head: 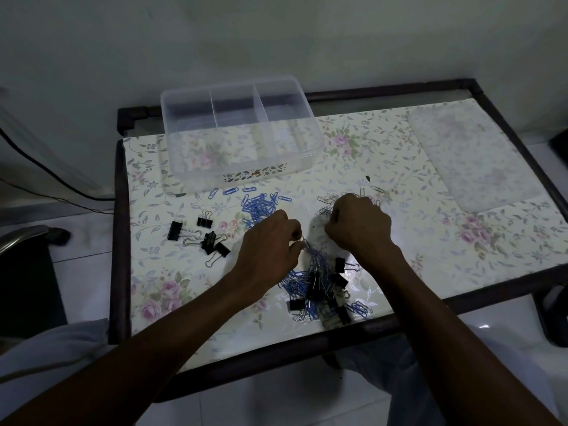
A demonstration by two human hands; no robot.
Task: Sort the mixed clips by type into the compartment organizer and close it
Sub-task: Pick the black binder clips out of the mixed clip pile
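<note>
Bare table (399,229) lies right of the clips; the organizer (239,133) blocks the far-left edge.

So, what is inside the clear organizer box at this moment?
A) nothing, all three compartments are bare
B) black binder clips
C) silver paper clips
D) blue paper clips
A: the organizer shows only the tablecloth through its three compartments, while every clip lies on the table.

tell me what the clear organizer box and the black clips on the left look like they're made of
The clear three-compartment organizer box looks like translucent, slightly frosted plastic: the floral table cover shows through its walls. The black binder clips with silver wire handles look like matte painted sheet metal with shiny bare wire loops, though the dim light leaves the finish uncertain.
</note>
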